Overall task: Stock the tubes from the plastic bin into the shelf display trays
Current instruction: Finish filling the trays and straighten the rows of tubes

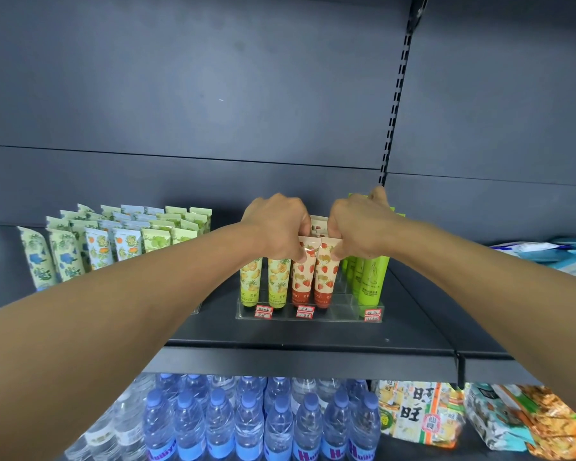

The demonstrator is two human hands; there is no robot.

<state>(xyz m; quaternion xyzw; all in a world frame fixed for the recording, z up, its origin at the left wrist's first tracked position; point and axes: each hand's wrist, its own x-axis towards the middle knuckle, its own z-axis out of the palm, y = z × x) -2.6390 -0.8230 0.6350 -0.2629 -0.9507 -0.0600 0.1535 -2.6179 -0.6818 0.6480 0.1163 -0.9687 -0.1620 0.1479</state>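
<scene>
A clear display tray (308, 314) stands on the dark shelf (296, 334), holding upright tubes: pineapple-print tubes (266, 281), strawberry-print tubes (313, 277) and green tubes (369, 277). My left hand (276, 224) pinches the top of the front left strawberry tube. My right hand (356, 224) pinches the top of the front right strawberry tube, its fingers reaching back over the green tubes. Both hands hide the tube rows behind. The plastic bin is out of view.
To the left stands another group of floral-print tubes (113, 241). Blue and white packets (552, 254) lie at the far right of the shelf. Below, water bottles (246, 420) and snack bags (446, 417) fill the lower shelf.
</scene>
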